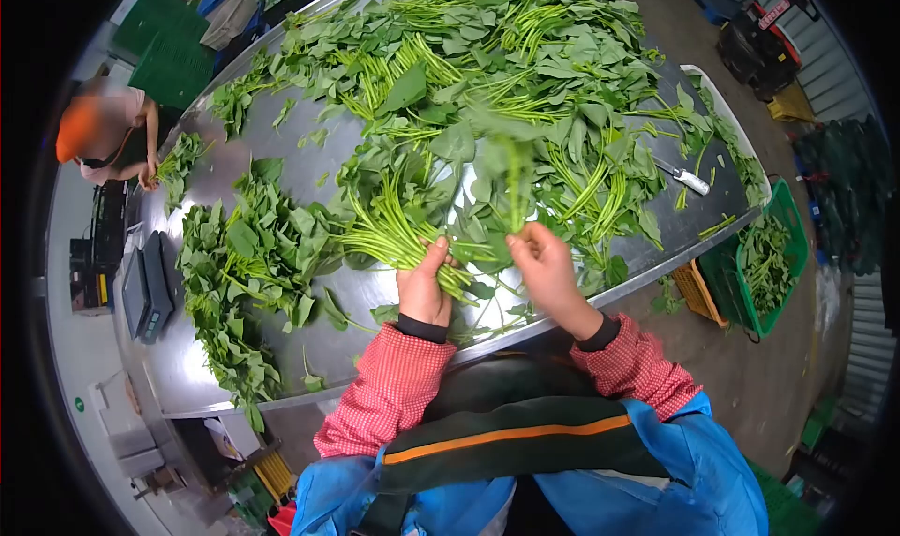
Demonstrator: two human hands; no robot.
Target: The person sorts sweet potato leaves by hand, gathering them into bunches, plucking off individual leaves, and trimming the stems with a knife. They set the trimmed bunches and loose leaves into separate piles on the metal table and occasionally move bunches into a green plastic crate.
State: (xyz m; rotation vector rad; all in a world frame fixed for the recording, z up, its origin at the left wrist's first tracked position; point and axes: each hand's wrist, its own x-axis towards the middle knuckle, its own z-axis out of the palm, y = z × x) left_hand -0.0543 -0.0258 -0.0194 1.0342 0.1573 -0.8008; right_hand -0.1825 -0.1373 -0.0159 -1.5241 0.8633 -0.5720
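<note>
My left hand (427, 287) is closed around a bunch of leafy green stems (386, 231), the cut ends sticking out past my thumb and the leaves pointing away from me. To its right, my right hand (547, 266) pinches a few upright green stems (516, 194), whose leafy tops are smeared by motion. Both hands are above the near edge of a metal table (323, 344). A large heap of the same leafy greens (469, 30) covers the far side, and another pile (246, 264) lies to the left.
A knife with a white handle (692, 181) lies at the table's right. Beyond that edge, a green crate (795, 226) holds greens. A scale (148, 287) stands at the left. A co-worker in an orange cap (70, 131) handles greens at the far left. Green crates (169, 58) are stacked behind.
</note>
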